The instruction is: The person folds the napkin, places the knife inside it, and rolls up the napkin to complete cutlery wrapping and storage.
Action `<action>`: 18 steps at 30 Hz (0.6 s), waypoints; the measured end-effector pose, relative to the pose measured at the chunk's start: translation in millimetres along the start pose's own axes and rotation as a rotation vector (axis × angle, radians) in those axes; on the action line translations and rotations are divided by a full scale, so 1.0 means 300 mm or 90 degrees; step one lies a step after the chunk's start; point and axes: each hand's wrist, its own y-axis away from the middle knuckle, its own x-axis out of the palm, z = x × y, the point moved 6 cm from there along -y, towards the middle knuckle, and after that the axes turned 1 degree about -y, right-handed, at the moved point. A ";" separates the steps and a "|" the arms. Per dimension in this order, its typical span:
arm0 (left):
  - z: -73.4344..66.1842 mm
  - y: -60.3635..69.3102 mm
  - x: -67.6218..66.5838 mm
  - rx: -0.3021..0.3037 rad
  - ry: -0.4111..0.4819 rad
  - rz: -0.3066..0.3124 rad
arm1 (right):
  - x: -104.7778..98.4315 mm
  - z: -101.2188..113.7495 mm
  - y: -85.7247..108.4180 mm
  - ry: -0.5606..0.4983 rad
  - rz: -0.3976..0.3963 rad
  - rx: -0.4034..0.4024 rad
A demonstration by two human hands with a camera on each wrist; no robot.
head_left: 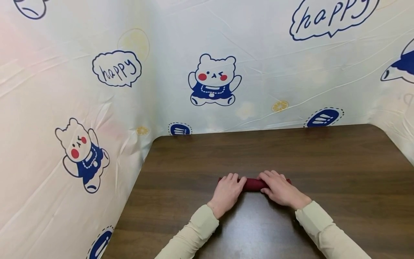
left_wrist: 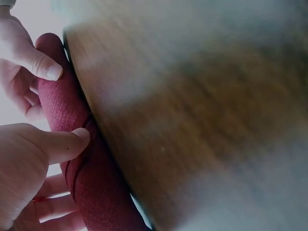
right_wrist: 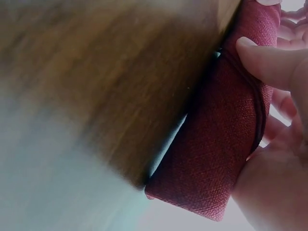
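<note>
A dark red cloth (head_left: 253, 185), rolled into a long tube, lies crosswise on the brown wooden table (head_left: 181, 162). My left hand (head_left: 227, 192) grips its left part, thumb on the near side and fingers over the far side. Toward the other end, my right hand (head_left: 281, 190) holds the roll the same way. A short stretch of fabric shows between the hands. In the left wrist view the cloth roll (left_wrist: 60, 108) has slanting creases beside the left thumb. The right wrist view shows the woven roll (right_wrist: 207, 139) with a folded edge under the right thumb and a flat end.
A pale curtain (head_left: 258, 68) printed with bears and the word "happy" hangs behind the table and along its left side. The table's rounded back corners meet the curtain. Light reflects off the tabletop between the forearms.
</note>
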 end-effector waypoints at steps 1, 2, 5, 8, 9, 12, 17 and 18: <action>0.001 0.000 0.002 0.001 0.004 0.000 | 0.000 -0.001 -0.002 -0.005 0.001 0.001; 0.004 0.001 0.004 0.002 0.008 0.002 | -0.001 -0.002 -0.003 -0.008 0.003 0.001; 0.014 0.002 0.011 0.004 0.031 0.025 | -0.004 -0.003 -0.008 -0.013 0.010 0.003; 0.021 0.003 0.019 0.004 0.049 0.055 | -0.009 -0.005 -0.012 -0.014 0.020 0.004; 0.022 0.003 0.022 0.004 0.054 0.063 | -0.010 -0.006 -0.012 -0.017 0.025 0.007; 0.021 0.003 0.029 0.004 0.062 0.073 | -0.013 -0.013 -0.013 -0.030 0.041 0.017; 0.021 0.002 0.035 0.005 0.080 0.077 | -0.015 -0.027 -0.012 -0.067 0.066 0.035; 0.022 0.002 0.034 0.006 0.083 0.077 | -0.014 -0.030 -0.012 -0.073 0.070 0.037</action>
